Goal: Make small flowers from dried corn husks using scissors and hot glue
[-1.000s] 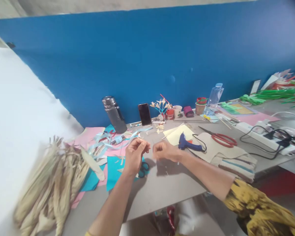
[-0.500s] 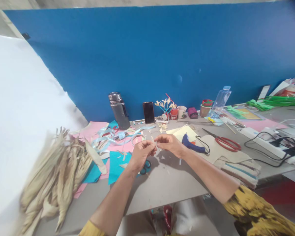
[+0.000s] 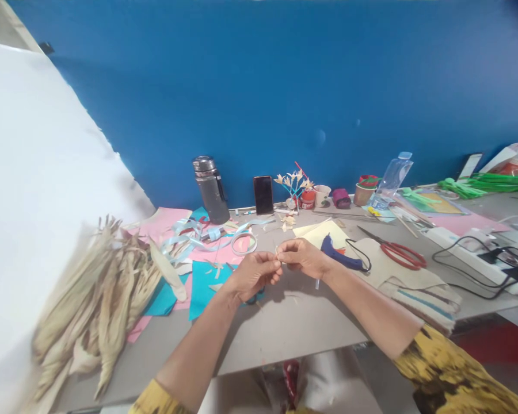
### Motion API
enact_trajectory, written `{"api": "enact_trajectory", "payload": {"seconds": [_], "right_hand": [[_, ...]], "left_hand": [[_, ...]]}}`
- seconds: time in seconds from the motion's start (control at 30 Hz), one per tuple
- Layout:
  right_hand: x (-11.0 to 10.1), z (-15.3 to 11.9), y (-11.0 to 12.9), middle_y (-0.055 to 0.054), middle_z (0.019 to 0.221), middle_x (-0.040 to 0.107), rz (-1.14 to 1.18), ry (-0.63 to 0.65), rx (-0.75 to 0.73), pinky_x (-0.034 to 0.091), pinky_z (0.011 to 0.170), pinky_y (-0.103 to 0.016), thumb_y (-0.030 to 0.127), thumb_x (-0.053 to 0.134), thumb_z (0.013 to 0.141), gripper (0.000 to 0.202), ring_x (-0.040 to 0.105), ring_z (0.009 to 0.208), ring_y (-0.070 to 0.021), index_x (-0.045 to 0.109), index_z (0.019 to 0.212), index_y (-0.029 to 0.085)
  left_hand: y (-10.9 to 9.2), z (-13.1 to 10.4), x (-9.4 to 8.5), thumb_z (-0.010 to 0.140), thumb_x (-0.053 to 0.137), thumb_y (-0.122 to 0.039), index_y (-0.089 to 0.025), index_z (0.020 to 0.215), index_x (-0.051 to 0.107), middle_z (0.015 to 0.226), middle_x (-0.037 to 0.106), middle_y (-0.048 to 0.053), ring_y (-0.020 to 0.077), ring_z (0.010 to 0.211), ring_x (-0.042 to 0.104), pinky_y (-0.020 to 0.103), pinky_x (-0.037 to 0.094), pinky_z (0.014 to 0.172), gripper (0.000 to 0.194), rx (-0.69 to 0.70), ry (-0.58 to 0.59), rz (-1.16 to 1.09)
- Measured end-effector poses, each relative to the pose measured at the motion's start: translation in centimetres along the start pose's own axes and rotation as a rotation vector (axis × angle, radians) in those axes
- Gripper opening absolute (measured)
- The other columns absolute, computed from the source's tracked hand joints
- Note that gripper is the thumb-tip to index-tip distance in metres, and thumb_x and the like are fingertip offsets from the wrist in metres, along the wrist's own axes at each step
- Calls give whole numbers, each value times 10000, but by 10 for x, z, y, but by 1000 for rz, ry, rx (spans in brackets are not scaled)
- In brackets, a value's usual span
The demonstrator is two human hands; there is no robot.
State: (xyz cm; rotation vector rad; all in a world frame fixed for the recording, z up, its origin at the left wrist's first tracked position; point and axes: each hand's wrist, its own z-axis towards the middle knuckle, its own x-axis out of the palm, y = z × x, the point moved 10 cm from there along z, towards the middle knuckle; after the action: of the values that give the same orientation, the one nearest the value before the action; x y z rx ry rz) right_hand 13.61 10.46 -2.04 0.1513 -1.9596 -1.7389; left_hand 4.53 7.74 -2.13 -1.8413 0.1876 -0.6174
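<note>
Between my two hands, over the grey table [image 3: 285, 339], is a small pale strip of husk [image 3: 277, 251], mostly hidden by the fingertips. My left hand [image 3: 255, 274] pinches it from the left with thumb and forefinger. From the right, my right hand [image 3: 303, 259] pinches it too, and the fingertips of both hands meet. Beneath my left hand, dark-handled scissors [image 3: 254, 298] are largely covered. Blue paper [image 3: 201, 287] with pale scraps lies to its left. A blue glue gun [image 3: 339, 253] rests just right of my right wrist.
Dried corn husks [image 3: 107, 310] are heaped at the left. A flask [image 3: 210, 190], a phone [image 3: 263, 195] and husk flowers [image 3: 294, 183] stand along the blue wall. Red-handled scissors [image 3: 403, 256], a plastic bottle [image 3: 391, 179] and a corded power strip [image 3: 466, 253] are at the right.
My hands have drawn together so the fingertips now meet around the strip. My left hand has shifted slightly right and covers more of the dark scissors. The camera view has tilted slightly.
</note>
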Motion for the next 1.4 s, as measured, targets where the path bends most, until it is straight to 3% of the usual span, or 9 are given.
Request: {"api": "enact_trajectory", "payload": {"seconds": [0.3,0.47,0.6,0.8,0.93,1.17,1.4], "right_hand": [[0,-3,11,56,545,500,-37,-62,-70,165,452,-223,453,875,626,390,320,465,-48,645,709,149],[0,-4,13,13,586,594,-147,-59,-110,228,472,-223,471,835,668,369,447,517,-84,665,743,152],[-3,-4,19,5,647,638,-270,-88,-172,310,516,-232,440,830,669,337,503,567,-102,684,777,155],[-4,-7,30,7,729,625,-309,-102,-211,335,539,-227,422,808,703,384,471,597,-89,734,968,153],[-9,-10,36,23,641,584,-347,-144,-257,280,498,-235,426,791,719,340,395,532,-76,758,921,155],[-14,-6,26,43,540,523,-166,-148,-195,218,465,-238,433,829,674,312,335,472,-65,737,781,155],[-9,-4,20,38,529,535,15,-127,-141,157,457,-239,391,876,610,319,345,435,-53,680,689,153]], "left_hand": [[-5,0,-2,645,855,-348,-138,687,637,661,662,36,96,546,577,229,450,555,307,73,-43,50],[-4,1,-11,636,856,-374,-128,745,691,753,712,78,129,595,624,274,514,609,315,83,-104,11],[-1,2,-10,598,872,-355,-130,719,667,689,688,54,110,537,596,254,493,565,327,60,-93,-42],[-1,1,-7,611,849,-330,-139,670,626,609,624,5,85,484,552,224,455,521,299,45,-88,-18],[0,2,-4,611,859,-330,-137,666,631,597,613,4,84,473,540,224,440,511,304,31,-59,-14],[-2,1,-3,597,883,-368,-118,656,689,661,643,42,89,513,549,249,452,565,322,53,-36,45],[-7,-1,-1,717,783,-396,-155,735,722,642,603,13,95,538,544,236,450,568,249,111,-34,186]]}}
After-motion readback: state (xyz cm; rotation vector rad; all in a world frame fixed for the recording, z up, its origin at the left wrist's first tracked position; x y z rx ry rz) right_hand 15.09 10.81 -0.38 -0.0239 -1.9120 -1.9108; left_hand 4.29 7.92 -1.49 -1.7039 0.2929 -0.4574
